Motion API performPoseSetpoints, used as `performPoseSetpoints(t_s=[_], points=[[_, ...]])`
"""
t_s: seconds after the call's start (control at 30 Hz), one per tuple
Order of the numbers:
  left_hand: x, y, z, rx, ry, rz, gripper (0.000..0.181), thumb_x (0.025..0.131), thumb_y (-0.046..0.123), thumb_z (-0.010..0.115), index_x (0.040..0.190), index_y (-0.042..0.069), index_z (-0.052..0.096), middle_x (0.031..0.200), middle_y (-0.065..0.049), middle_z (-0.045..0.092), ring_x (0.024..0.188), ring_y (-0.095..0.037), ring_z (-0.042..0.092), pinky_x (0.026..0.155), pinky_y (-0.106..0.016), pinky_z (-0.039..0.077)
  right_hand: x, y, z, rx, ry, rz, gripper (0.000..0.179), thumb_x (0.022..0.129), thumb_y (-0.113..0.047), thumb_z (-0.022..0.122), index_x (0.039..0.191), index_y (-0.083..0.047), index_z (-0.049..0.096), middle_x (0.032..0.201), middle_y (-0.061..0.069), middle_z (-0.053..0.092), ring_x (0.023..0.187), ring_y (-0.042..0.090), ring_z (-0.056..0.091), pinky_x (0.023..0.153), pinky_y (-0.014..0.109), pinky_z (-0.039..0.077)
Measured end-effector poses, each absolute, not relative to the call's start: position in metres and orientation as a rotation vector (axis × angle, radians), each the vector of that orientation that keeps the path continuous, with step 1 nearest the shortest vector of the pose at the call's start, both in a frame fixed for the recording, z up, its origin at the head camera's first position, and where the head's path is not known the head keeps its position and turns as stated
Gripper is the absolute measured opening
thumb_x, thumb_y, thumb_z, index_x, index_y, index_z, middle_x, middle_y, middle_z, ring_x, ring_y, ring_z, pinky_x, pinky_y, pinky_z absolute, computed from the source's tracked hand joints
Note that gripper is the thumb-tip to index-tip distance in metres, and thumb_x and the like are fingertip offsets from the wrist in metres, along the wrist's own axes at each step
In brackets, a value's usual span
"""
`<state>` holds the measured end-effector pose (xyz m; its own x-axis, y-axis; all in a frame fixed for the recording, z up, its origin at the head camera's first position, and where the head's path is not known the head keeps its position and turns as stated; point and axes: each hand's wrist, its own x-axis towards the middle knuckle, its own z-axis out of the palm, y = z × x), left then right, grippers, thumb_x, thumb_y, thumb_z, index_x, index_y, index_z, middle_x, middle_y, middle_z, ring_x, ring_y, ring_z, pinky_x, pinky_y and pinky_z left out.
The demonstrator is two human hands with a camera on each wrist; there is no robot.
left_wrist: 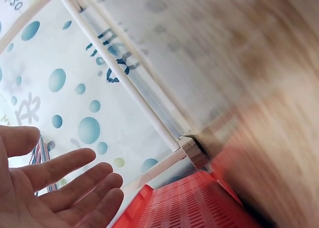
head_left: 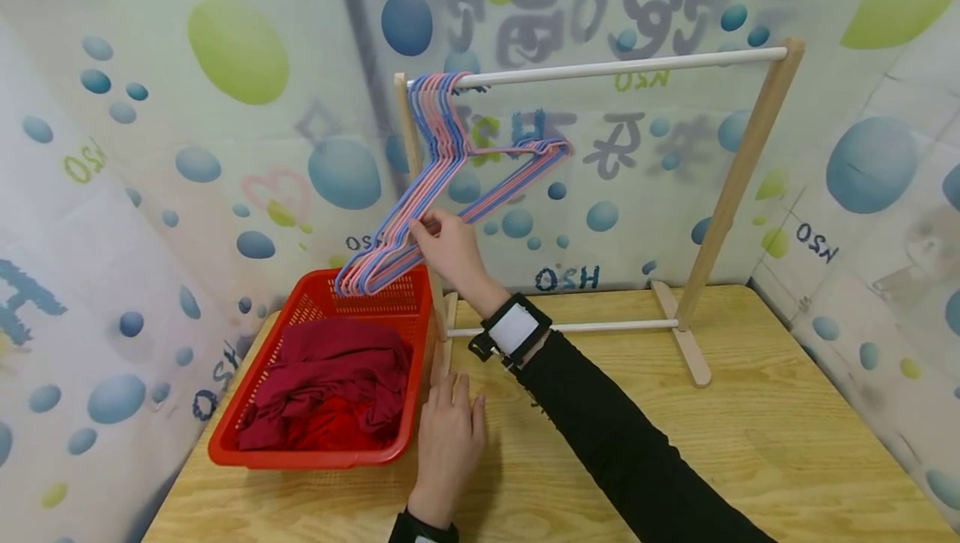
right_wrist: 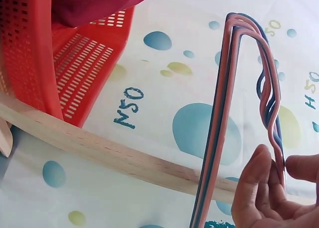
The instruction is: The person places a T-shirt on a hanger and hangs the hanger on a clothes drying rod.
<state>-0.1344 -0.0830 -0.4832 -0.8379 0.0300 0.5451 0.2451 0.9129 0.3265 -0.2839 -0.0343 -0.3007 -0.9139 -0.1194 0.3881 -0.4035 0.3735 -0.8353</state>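
Note:
Pink and blue clothes hangers (head_left: 442, 151) hang bunched at the left end of the rack's white top rail (head_left: 622, 68). My right hand (head_left: 450, 253) is raised to their near side. In the right wrist view, its thumb and fingers (right_wrist: 256, 180) pinch the sloping arm of the hangers (right_wrist: 273, 118); how many are between them I cannot tell. Low by the right side of the red basket (head_left: 315, 458), my left hand (head_left: 448, 443) extends its fingers over the table. The left wrist view shows that palm (left_wrist: 55, 198) with nothing in it.
Dark red and bright red cloth (head_left: 330, 376) lies heaped in the basket. The rack's right wooden post (head_left: 738, 185) stands on a foot (head_left: 682, 335) on the wooden table (head_left: 787, 443). A patterned sheet (head_left: 600, 218) covers the walls behind.

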Motion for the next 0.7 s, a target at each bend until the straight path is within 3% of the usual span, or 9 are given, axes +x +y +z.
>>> performPoseSetpoints(t_s=[0.37, 0.57, 0.7], points=[[-0.135, -0.081, -0.485, -0.217, -2.528, -0.527, 0.033, 0.095, 0.019, 0.07, 0.115, -0.007, 0.073, 0.118, -0.024, 0.068, 0.107, -0.038, 0.065, 0.081, -0.051, 0.055, -0.281, -0.032, -0.303, 0.445, -2.33, 1.661, 0.026, 0.106, -0.022, 0.054, 0.104, 0.0, 0.068, 0.096, 0.015, 0.074, 0.086, 0.027, 0.074, 0.064, 0.027, 0.054], [-0.134, -0.08, -0.484, -0.228, -2.538, -0.525, 0.032, 0.095, 0.018, 0.069, 0.115, -0.007, 0.073, 0.118, -0.022, 0.069, 0.106, -0.036, 0.065, 0.081, -0.05, 0.056, -0.274, -0.031, -0.3, 0.413, -2.27, 1.864, 0.025, 0.109, -0.018, 0.047, 0.115, 0.002, 0.059, 0.1, 0.019, 0.073, 0.088, 0.028, 0.072, 0.074, 0.034, 0.059], [-0.133, -0.079, -0.484, -0.23, -2.543, -0.53, 0.032, 0.095, 0.017, 0.069, 0.115, -0.007, 0.073, 0.117, -0.022, 0.069, 0.105, -0.036, 0.065, 0.081, -0.05, 0.056, -0.272, -0.032, -0.299, 0.403, -2.133, 2.11, 0.022, 0.111, -0.015, 0.041, 0.119, 0.002, 0.05, 0.089, 0.016, 0.067, 0.077, 0.022, 0.067, 0.074, 0.034, 0.06]])
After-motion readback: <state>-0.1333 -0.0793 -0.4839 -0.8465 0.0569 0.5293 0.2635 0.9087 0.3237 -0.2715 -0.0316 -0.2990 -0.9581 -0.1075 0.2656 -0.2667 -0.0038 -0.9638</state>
